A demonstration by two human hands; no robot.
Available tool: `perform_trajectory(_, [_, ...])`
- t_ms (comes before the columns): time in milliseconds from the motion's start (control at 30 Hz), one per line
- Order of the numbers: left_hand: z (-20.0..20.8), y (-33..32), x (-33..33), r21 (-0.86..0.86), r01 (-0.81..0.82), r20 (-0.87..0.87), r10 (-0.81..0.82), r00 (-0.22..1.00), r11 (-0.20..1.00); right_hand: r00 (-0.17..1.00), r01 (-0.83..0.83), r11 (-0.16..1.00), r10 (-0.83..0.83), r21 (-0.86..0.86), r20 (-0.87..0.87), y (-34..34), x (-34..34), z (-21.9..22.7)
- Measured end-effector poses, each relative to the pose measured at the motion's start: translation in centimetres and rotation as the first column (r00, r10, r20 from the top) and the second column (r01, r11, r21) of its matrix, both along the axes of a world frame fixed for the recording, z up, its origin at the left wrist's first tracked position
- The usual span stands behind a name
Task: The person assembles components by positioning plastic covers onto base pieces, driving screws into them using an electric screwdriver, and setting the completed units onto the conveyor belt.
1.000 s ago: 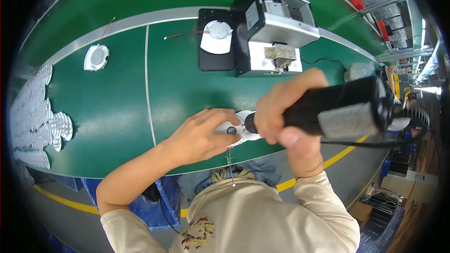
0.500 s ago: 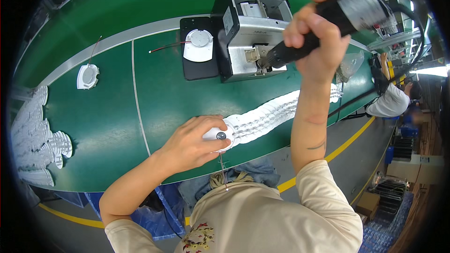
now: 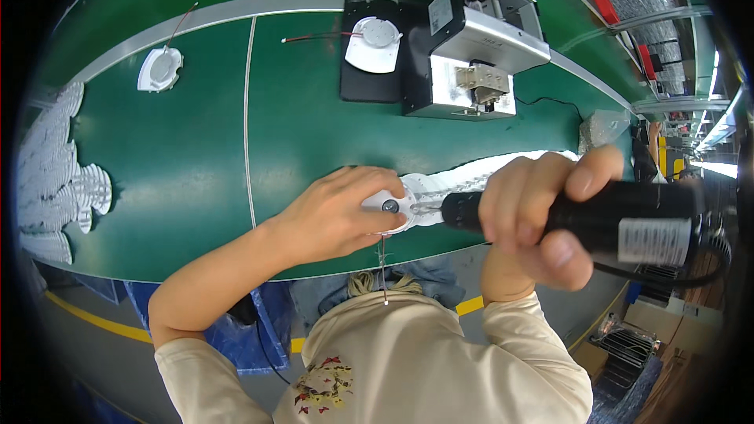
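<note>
My left hand (image 3: 339,210) closes its thumb and fingers around a white plastic part (image 3: 375,202), which has a dark round piece at its centre. A thin wire with a small plug hangs from that part over the table's near edge. In my right hand (image 3: 542,212) is a black electric screwdriver (image 3: 648,216) with a pale label and a cord. Held level, it has its nose pointing left at the white part, a short distance away. Beneath and beside the nose runs a long overlapping row of white parts (image 3: 463,179), partly hidden by my right hand.
A silver-and-black machine (image 3: 479,47) stands at the back, beside a black plate (image 3: 369,86) bearing a wired white part (image 3: 373,59). Another wired part (image 3: 161,69) lies far left. Stacked white parts (image 3: 55,180) fill the left end; a clear plastic bag (image 3: 603,127) sits right.
My right hand has brought the screwdriver away from the machine's front, down and toward me, turning it level beside the white part. My left hand keeps its hold. The view has shifted.
</note>
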State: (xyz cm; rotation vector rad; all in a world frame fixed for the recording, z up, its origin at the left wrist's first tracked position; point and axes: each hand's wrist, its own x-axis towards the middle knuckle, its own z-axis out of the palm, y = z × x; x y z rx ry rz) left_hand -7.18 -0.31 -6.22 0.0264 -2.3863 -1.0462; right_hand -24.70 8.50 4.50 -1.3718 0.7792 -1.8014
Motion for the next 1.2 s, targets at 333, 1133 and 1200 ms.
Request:
perform_trajectory(333, [0.0,0.2,0.1,0.004,-0.007,-0.003,0.007,1.0,1.0,0.998,-0.067,0.99,0.067,0.127,0.008,0.7,1.7,-1.3])
perform_trajectory(1133, [6.3,-6.3,4.3,-0.195,-0.454,0.303,0.494,0.815,0.869,0.971,-0.201,0.972,0.214,-0.124,0.109,1.5,-4.9,0.0])
perform_trajectory(1200, [5.4,-10.1,4.5,-0.137,-0.654,0.248,0.664,0.705,0.744,0.968,-0.229,0.968,0.237,-0.1,0.081,1.7,-4.8,-0.3])
